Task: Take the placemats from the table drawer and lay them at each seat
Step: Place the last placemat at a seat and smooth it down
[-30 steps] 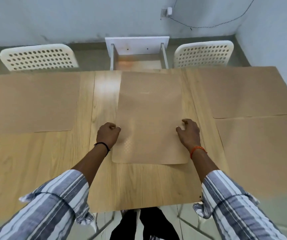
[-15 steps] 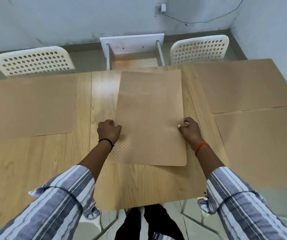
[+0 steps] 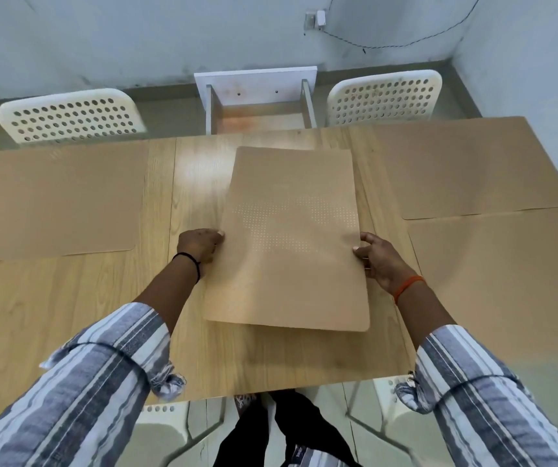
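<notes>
My left hand (image 3: 200, 246) and right hand (image 3: 380, 257) pinch the side edges of a tan placemat (image 3: 291, 244), its near end lifted off the wooden table (image 3: 69, 315). Three placemats already lie flat: one far left (image 3: 52, 203), one far right (image 3: 456, 170), one near right (image 3: 506, 264). The drawer (image 3: 259, 106) at the far edge stands open; I judge the near-left seat is left.

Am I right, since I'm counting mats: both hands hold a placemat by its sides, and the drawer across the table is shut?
Not quite: the head view shows the drawer pulled open. The left hand and right hand do hold the placemat by its sides.
</notes>
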A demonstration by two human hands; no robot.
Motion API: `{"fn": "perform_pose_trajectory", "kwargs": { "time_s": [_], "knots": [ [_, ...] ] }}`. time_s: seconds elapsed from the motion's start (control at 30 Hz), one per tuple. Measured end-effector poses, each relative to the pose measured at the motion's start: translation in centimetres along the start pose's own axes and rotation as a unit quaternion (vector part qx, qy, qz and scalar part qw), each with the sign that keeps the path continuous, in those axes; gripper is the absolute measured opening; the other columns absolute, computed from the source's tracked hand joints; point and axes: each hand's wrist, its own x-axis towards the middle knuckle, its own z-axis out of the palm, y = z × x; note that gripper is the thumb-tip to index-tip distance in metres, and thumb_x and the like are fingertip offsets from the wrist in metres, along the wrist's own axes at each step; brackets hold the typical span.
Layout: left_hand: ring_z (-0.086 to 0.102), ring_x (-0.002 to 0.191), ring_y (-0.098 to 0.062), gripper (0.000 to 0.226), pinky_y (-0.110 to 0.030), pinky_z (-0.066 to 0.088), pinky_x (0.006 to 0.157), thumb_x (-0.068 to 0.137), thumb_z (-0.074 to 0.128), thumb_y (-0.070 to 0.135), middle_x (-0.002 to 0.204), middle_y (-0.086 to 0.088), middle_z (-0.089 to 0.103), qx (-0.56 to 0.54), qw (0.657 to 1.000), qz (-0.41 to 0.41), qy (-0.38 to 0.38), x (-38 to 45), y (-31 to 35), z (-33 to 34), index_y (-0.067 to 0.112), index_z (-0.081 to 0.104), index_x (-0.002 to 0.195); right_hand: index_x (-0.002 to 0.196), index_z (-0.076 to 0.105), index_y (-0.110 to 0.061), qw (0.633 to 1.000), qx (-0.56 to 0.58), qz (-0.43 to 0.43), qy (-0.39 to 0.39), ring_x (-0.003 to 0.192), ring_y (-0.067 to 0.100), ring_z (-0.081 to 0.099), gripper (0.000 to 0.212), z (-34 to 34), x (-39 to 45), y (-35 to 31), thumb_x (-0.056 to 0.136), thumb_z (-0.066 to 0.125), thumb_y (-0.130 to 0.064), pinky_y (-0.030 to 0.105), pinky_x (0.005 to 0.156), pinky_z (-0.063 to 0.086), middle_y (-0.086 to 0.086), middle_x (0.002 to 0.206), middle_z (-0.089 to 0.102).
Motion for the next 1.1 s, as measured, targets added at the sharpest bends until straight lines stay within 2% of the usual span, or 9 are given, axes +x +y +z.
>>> {"fn": "perform_pose_trajectory", "kwargs": {
  "time_s": [0.07,0.13,0.2,0.3,0.43,0.57,0.73,0.9,1.1],
  "knots": [
    [0.060,0.082,-0.019,0.008,-0.028,0.049,0.070,0.086,0.071,0.008,0.094,-0.006,0.066,-0.032,0.999,0.019,-0.018,-0.7,0.0,0.1,0.014,0.066,0.084,0.108,0.064,-0.015,1.000,-0.014,-0.004,0.012,0.075,0.018,0.060,0.027,-0.2,-0.1,0.0,0.092,0.051,0.003,0.030,0.064,0.050,0.005,0.092,0.065],
    [0.061,0.088,-0.020,0.011,-0.028,0.050,0.076,0.088,0.067,0.004,0.101,-0.008,0.065,-0.045,0.998,0.033,-0.042,-1.3,0.1,0.2,0.014,0.064,0.084,0.101,0.067,-0.011,0.999,-0.034,-0.022,0.011,0.084,0.021,0.063,0.024,-0.2,0.0,0.0,0.090,0.053,0.006,0.032,0.072,0.055,0.006,0.095,0.067],
    [0.061,0.083,-0.018,0.012,-0.026,0.051,0.071,0.091,0.063,0.001,0.101,-0.009,0.063,-0.048,0.996,0.041,-0.064,-2.1,0.2,0.2,0.013,0.063,0.087,0.097,0.068,-0.013,0.997,-0.057,-0.054,0.007,0.088,0.021,0.064,0.025,-0.1,-0.2,0.0,0.090,0.053,0.006,0.032,0.077,0.055,0.004,0.093,0.069],
    [0.059,0.078,-0.015,0.012,-0.026,0.051,0.067,0.093,0.058,0.000,0.097,-0.006,0.062,-0.051,0.993,0.066,-0.080,-3.3,0.5,-0.1,0.011,0.061,0.089,0.103,0.066,-0.015,0.991,-0.067,-0.112,0.011,0.083,0.012,0.065,0.028,0.2,-1.1,-0.3,0.091,0.052,0.006,0.022,0.069,0.051,0.002,0.094,0.070],
    [0.057,0.077,-0.019,0.017,-0.028,0.050,0.064,0.090,0.057,-0.001,0.089,-0.004,0.062,-0.088,0.986,0.099,-0.099,-5.1,0.5,-1.8,0.013,0.058,0.080,0.107,0.065,-0.016,0.986,-0.062,-0.155,0.009,0.087,0.009,0.065,0.031,0.6,-2.7,-1.0,0.092,0.053,0.007,0.020,0.072,0.051,-0.001,0.097,0.070],
    [0.055,0.074,-0.016,0.022,-0.025,0.048,0.056,0.086,0.058,0.002,0.088,-0.001,0.061,-0.122,0.982,0.117,-0.085,-7.0,-0.4,-4.8,0.016,0.052,0.071,0.105,0.067,-0.016,0.980,-0.081,-0.183,-0.017,0.083,0.005,0.065,0.032,2.6,-4.4,-2.4,0.092,0.052,0.009,0.016,0.066,0.049,-0.003,0.094,0.070],
    [0.049,0.068,-0.016,0.028,-0.026,0.042,0.057,0.081,0.051,-0.002,0.079,0.000,0.055,-0.165,0.977,0.132,-0.038,-9.7,-3.1,-11.0,0.018,0.044,0.062,0.100,0.068,-0.013,0.965,-0.114,-0.226,-0.069,0.077,0.005,0.066,0.032,8.1,-7.1,-3.7,0.091,0.050,0.011,0.010,0.057,0.048,-0.002,0.090,0.071],
    [0.046,0.064,-0.014,0.030,-0.025,0.043,0.058,0.083,0.047,-0.001,0.068,0.004,0.052,-0.213,0.967,0.135,-0.014,-12.4,-7.8,-18.6,0.018,0.042,0.060,0.102,0.070,-0.005,0.943,-0.157,-0.264,-0.128,0.076,0.011,0.070,0.031,14.8,-9.6,-3.0,0.089,0.048,0.014,0.019,0.064,0.055,0.007,0.090,0.073],
    [0.054,0.065,-0.014,0.033,-0.029,0.047,0.068,0.086,0.047,-0.002,0.064,0.007,0.058,-0.267,0.956,0.117,-0.018,-14.7,-15.4,-27.2,0.018,0.045,0.060,0.092,0.070,-0.017,0.912,-0.233,-0.305,-0.145,0.080,0.014,0.068,0.037,23.9,-13.1,-0.1,0.089,0.048,0.012,0.023,0.070,0.052,0.003,0.090,0.072]
  ]
}}
